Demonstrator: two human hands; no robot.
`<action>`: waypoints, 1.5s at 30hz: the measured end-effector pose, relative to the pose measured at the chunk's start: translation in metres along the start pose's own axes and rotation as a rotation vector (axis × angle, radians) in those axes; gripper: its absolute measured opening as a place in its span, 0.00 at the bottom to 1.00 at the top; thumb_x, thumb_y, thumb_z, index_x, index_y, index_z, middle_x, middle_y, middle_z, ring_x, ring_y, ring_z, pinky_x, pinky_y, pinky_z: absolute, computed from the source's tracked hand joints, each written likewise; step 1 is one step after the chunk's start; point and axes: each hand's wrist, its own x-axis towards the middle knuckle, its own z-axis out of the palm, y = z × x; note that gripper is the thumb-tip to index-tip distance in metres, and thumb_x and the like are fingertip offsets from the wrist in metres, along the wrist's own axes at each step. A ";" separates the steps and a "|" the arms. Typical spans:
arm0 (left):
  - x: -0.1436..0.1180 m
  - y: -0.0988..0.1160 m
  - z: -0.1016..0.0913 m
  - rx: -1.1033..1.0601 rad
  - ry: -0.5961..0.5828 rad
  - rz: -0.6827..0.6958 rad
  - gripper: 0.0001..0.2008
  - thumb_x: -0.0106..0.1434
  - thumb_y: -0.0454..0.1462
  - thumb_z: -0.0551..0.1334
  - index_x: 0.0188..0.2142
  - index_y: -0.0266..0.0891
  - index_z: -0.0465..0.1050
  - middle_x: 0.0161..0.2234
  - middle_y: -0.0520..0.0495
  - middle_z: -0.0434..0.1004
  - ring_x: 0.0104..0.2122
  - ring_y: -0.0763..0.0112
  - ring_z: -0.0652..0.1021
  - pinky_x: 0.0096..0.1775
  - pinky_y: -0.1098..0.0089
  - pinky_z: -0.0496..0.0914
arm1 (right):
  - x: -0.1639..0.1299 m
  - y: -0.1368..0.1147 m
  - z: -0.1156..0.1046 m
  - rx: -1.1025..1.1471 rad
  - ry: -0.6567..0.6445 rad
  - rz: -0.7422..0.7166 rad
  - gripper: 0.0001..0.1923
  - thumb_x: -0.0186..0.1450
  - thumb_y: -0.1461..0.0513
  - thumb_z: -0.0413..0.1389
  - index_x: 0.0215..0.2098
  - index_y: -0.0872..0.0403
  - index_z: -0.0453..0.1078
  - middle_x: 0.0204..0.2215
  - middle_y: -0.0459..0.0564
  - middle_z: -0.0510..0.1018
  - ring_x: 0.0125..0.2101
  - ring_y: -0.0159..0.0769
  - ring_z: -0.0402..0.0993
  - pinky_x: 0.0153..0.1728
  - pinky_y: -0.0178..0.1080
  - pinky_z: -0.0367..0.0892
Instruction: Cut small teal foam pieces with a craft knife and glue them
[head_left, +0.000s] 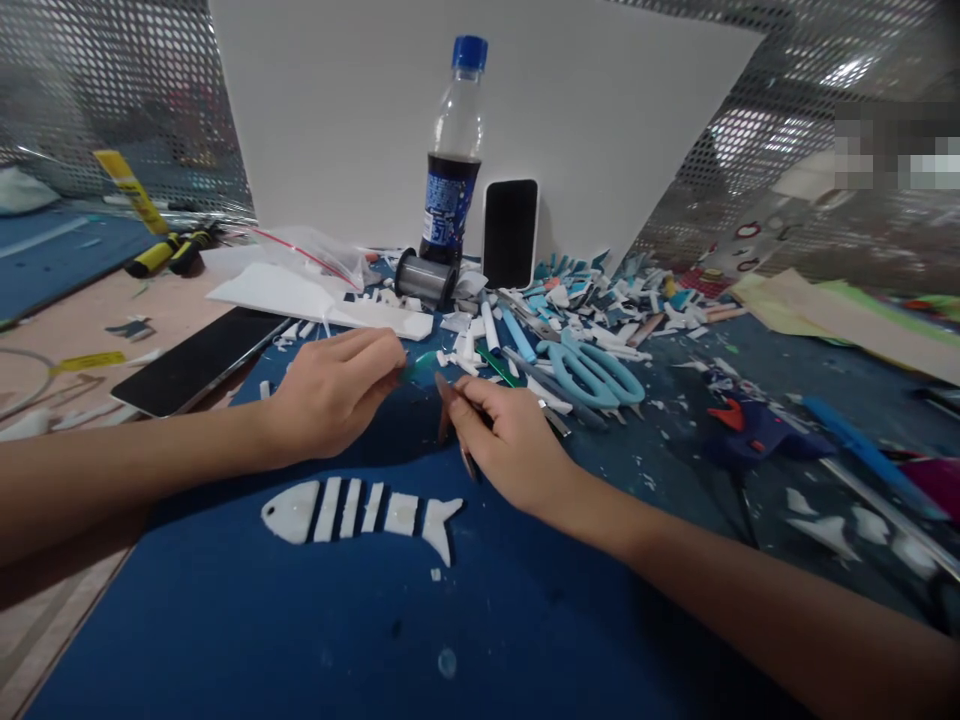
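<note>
Taking the clock face as centred between the 2 hands, with 12 pointing away from the person, a white fish (327, 510) cut into 6 pieces lies flat at 7 o'clock on the blue tabletop (247, 640). Its head points to 9 o'clock and its tail to 3, with narrow gaps between the pieces.

The right hand (514, 445) has its thumb and fingers clamped on a brown tool (443, 395), whose exact kind I cannot make out. The left hand (337, 395) has its fingers curled close together beside a blurred, translucent green piece (424, 366); I cannot tell whether they grip it.

At 12 o'clock a grey spool (426, 280) lies in front of a blue-capped bottle (452, 190), which stands upright. At 1 o'clock a white-edged phone (511, 235) stands on edge. Blue and white scraps (592, 300) are heaped at 2 o'clock, and light-blue-handled scissors (592, 370) lie between 2 and 3. A black phone (199, 360) lies flat between 9 and 10 o'clock.
</note>
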 end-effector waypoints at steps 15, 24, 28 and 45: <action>-0.003 -0.007 0.006 -0.031 0.175 -0.097 0.09 0.63 0.29 0.53 0.27 0.40 0.55 0.22 0.55 0.61 0.21 0.80 0.65 0.25 0.77 0.61 | 0.000 0.001 0.001 0.122 -0.018 0.020 0.19 0.69 0.59 0.43 0.21 0.55 0.59 0.12 0.41 0.65 0.13 0.25 0.65 0.21 0.32 0.61; -0.003 -0.007 0.008 -0.161 0.177 -0.017 0.09 0.62 0.29 0.53 0.27 0.40 0.55 0.22 0.54 0.61 0.21 0.79 0.65 0.24 0.76 0.62 | -0.004 -0.001 -0.003 0.456 -0.124 -0.028 0.23 0.70 0.49 0.39 0.27 0.55 0.63 0.16 0.39 0.60 0.16 0.24 0.57 0.21 0.32 0.57; -0.003 -0.005 0.005 -0.184 0.126 -0.007 0.08 0.62 0.29 0.52 0.29 0.41 0.57 0.23 0.53 0.63 0.22 0.77 0.66 0.25 0.74 0.63 | -0.003 -0.004 -0.004 0.342 -0.097 -0.081 0.22 0.68 0.51 0.46 0.23 0.55 0.64 0.17 0.40 0.61 0.17 0.24 0.56 0.21 0.32 0.55; 0.000 -0.004 0.004 -0.208 0.048 0.030 0.10 0.60 0.27 0.52 0.26 0.41 0.53 0.22 0.53 0.61 0.22 0.77 0.64 0.25 0.74 0.62 | -0.001 -0.002 -0.002 0.428 -0.077 -0.009 0.17 0.68 0.54 0.47 0.27 0.56 0.65 0.12 0.36 0.58 0.11 0.21 0.53 0.15 0.29 0.52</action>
